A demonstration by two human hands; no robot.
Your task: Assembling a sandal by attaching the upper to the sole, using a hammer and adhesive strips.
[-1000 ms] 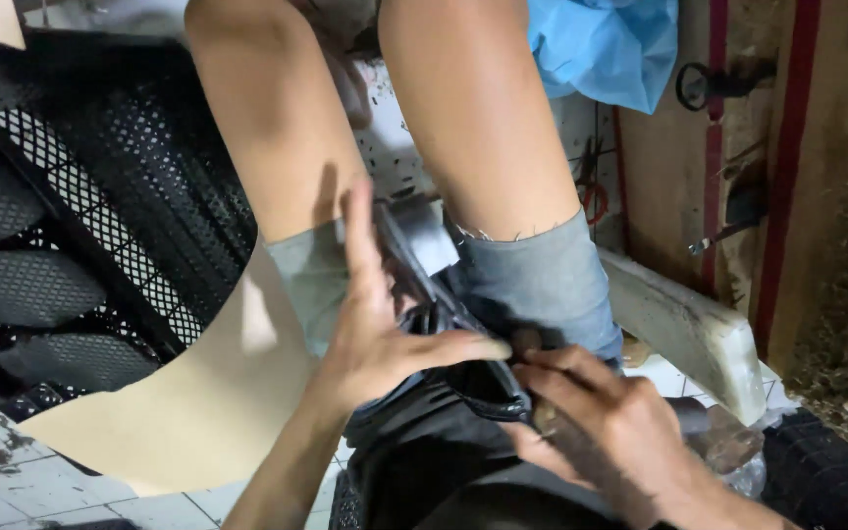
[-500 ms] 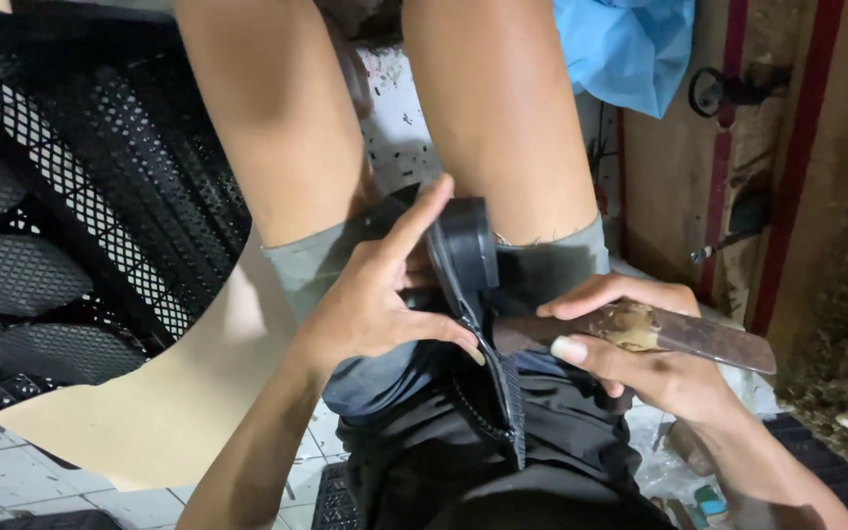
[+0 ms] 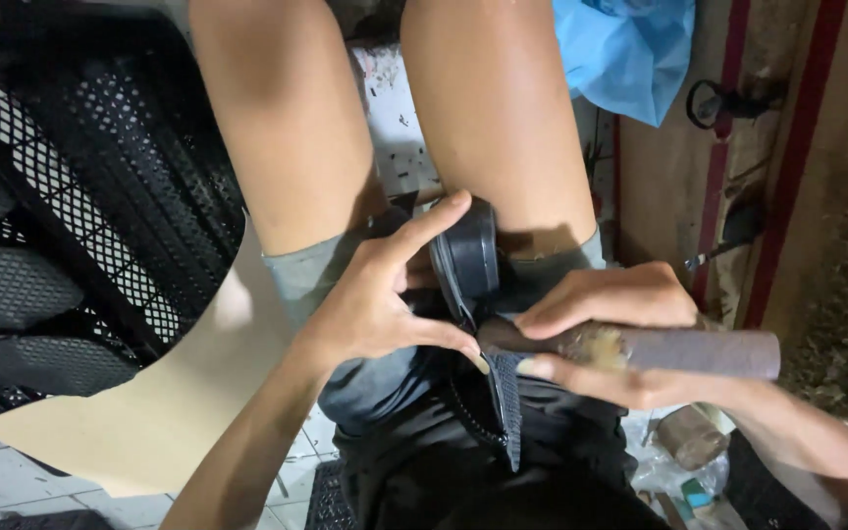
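My left hand (image 3: 382, 297) grips a black shoe (image 3: 466, 257) that stands on edge between my knees, thumb along its lower edge and index finger over the heel. A black mesh strip (image 3: 507, 412) hangs down from the shoe over my lap. My right hand (image 3: 609, 332) is closed around a long brownish-grey cylindrical tool (image 3: 679, 349), whose left end touches the shoe's edge beside my left thumb. My bare legs and grey shorts frame the shoe.
Stacked black perforated mesh sheets (image 3: 61, 245) lie at the left with a tan sheet (image 3: 179, 393) over them. A blue plastic bag (image 3: 620, 49) sits at the top right. A wooden wall with red strips (image 3: 787, 167) stands at the right. Small clutter (image 3: 689, 442) lies on the tiled floor.
My right hand has taken up the cylindrical tool and brought its end against the shoe. My left hand has turned the shoe more upright between the knees.
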